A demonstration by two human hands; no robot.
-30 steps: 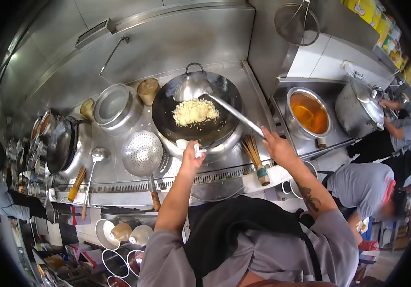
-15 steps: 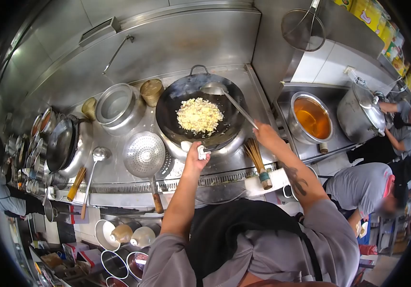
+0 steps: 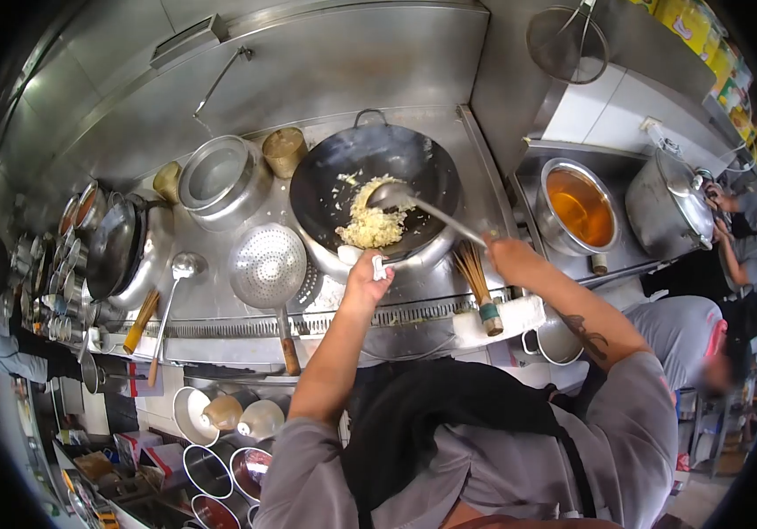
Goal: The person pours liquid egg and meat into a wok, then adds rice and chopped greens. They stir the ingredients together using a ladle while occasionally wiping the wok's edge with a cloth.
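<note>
A black wok sits on the burner and holds pale yellow, grainy food that looks like fried rice. My left hand is closed at the wok's near rim, with a folded white cloth between fingers and metal. In my right hand is the handle of a long metal ladle, gripped near its end. The ladle's bowl rests over the food near the middle of the wok, tilted so that its inside is partly hidden.
Left of the wok are a perforated skimmer, a nested metal basin and another ladle. A bamboo brush lies near my right forearm. A pot of orange liquid stands right. Co-workers are close at the right.
The ladle has swept from the wok's far side down into the food, bunching it toward the near left. My right hand moved slightly right and down; my left hand stays at the rim.
</note>
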